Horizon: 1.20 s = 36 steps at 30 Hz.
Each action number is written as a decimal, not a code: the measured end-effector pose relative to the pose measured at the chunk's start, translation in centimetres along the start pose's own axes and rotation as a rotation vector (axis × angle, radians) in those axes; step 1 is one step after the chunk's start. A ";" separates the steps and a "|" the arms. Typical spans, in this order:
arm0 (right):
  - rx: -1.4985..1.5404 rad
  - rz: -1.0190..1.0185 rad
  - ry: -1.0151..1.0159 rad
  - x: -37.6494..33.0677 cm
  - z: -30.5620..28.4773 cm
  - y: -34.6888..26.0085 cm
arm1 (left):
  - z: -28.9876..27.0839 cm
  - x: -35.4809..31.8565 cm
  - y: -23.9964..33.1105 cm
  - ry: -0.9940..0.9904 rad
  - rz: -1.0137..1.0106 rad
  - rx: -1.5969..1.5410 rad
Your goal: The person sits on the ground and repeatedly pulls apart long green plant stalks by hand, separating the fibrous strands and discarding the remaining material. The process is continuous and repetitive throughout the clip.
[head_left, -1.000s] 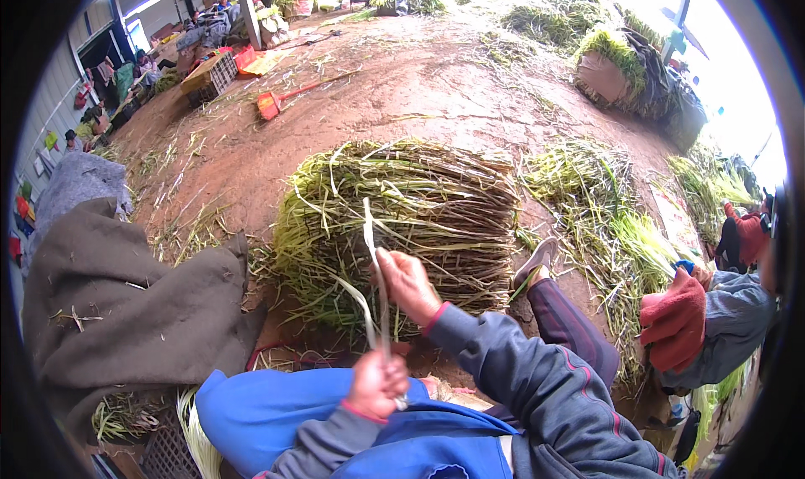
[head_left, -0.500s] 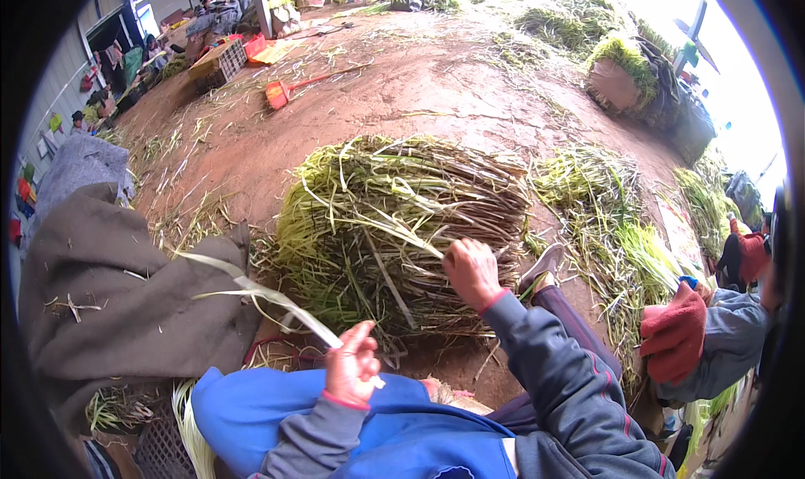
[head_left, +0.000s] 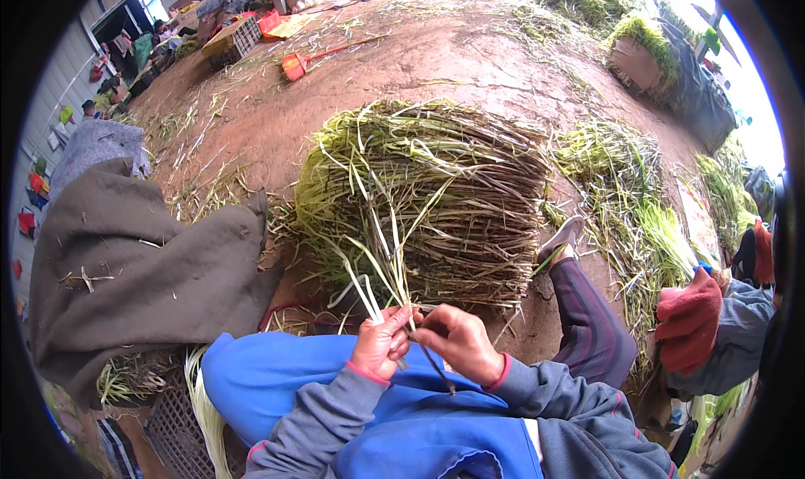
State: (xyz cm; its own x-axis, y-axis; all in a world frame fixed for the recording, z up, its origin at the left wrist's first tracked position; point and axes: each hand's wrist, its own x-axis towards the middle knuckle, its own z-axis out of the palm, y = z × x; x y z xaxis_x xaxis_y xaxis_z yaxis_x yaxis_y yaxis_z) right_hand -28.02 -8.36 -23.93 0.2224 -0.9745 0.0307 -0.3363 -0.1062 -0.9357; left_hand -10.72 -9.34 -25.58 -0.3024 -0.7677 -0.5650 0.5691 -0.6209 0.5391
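My left hand (head_left: pixel 381 346) is closed around several pale, cleaned-looking stalks (head_left: pixel 367 299), whose white ends stick up past the thumb. Just to its right, my right hand (head_left: pixel 463 341) pinches a leafy stalk (head_left: pixel 396 265) where it passes between the two hands. Its yellow-green leaves fan upward, and a dark brown root end points down over my blue apron (head_left: pixel 293 378). Both hands nearly touch in front of my lap. Beyond them lies a large heap of the same stalks (head_left: pixel 470 202), leaves to the left and brown stems to the right.
A brown cloth (head_left: pixel 142 269) spreads at my left, beside a plastic crate (head_left: pixel 178 437) and a bundle of long pale stalks (head_left: pixel 205 416). More loose stalks (head_left: pixel 616 173) lie to the right, near a co-worker's red sleeve (head_left: pixel 689 320). An orange shovel (head_left: pixel 294 67) rests on the floor farther off.
My right hand has come back from the heap with a leafy stalk and met my left hand. The pale stalks in my left hand have swung more upright.
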 end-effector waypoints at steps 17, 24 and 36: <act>0.766 0.440 0.075 5.0 1.7 3.0 | 0.1 0.8 0.3 0.199 0.043 -0.105; 0.680 0.424 0.044 4.2 2.2 2.6 | 0.4 1.3 0.3 0.189 0.103 -0.024; 0.638 0.759 -0.086 0.2 -0.1 9.8 | 0.4 1.1 2.7 0.174 0.332 -0.113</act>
State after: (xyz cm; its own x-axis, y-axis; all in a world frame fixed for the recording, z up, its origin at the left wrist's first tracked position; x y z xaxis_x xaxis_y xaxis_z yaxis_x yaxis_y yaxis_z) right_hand -31.39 -9.64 -33.04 0.2267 -0.7194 -0.6565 0.1326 0.6906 -0.7110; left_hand -9.84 -11.93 -24.56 0.0413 -0.8794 -0.4742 0.6974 -0.3145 0.6440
